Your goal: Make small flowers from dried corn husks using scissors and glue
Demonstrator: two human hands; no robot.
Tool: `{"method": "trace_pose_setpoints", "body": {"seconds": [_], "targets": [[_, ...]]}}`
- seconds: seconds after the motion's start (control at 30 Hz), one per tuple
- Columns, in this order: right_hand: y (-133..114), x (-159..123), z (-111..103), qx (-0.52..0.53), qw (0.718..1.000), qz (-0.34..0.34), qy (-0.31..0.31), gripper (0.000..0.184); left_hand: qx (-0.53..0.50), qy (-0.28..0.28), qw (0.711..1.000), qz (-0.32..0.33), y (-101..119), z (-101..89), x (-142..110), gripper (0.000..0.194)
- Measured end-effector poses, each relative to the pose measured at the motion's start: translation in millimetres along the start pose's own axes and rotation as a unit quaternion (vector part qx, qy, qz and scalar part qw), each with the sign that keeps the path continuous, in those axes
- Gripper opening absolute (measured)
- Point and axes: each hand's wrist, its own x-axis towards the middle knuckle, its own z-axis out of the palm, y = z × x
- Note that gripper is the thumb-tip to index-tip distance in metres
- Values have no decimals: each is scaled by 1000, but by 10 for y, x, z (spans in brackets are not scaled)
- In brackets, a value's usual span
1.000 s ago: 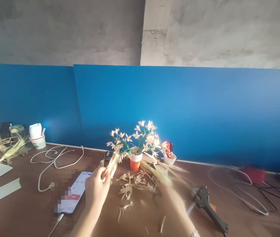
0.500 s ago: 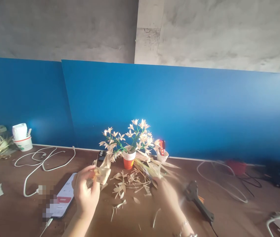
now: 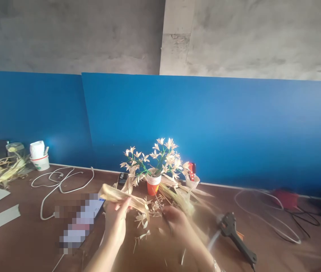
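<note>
Left hand: the person's left hand (image 3: 116,223) is near the middle of the counter (image 3: 138,251), thumb and fingers clamped on a dry husk.
Husk: the pale, folded strip of dry husk (image 3: 122,197) slants from far left to near right across the left hand, in front of the cup of flowers.
Right hand: the blurred right hand (image 3: 178,221) is low on the right, its fingers closed on a thin tool.
Thin tool: the narrow tool (image 3: 158,204) points far and left, towards the flower cup; it is too blurred to name.
Flowers: cream husk flowers (image 3: 169,158) on green stems stand in an orange and white paper cup (image 3: 153,187), beyond both hands.
Scraps: small petals and trimmings (image 3: 142,219) lie between the hands and the cup.
Right side: a black glue gun (image 3: 237,237) rests just beside the right forearm.
Left side: a phone (image 3: 84,223), partly pixelated, lies beside the left hand; a looped white cable (image 3: 48,195) lies beyond it.
Background: a blue panel (image 3: 206,124) stands below a grey wall (image 3: 248,37).
</note>
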Motion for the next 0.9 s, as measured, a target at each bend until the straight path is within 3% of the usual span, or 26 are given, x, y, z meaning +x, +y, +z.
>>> {"method": "trace_pose_setpoints", "body": {"seconds": [0.13,0.27,0.43,0.6,0.8,0.9], "targets": [[-38,-56,189,85,996,13,-2,45,-23,-3,996,-84,-76,79,-95,44],[31,-37,301,129,989,-34,61,42,17,-68,990,-124,-138,110,-206,39],[-22,-40,331,178,979,-23,97,39,33,-150,970,-189,-170,142,-302,46],[-53,-36,309,235,965,15,119,47,23,-98,971,-218,-291,199,-350,70],[67,46,358,270,949,21,161,49,-30,-85,971,-221,-412,287,-421,57],[-5,11,357,220,964,29,147,45,-13,-62,979,-191,-336,297,-394,52]]}}
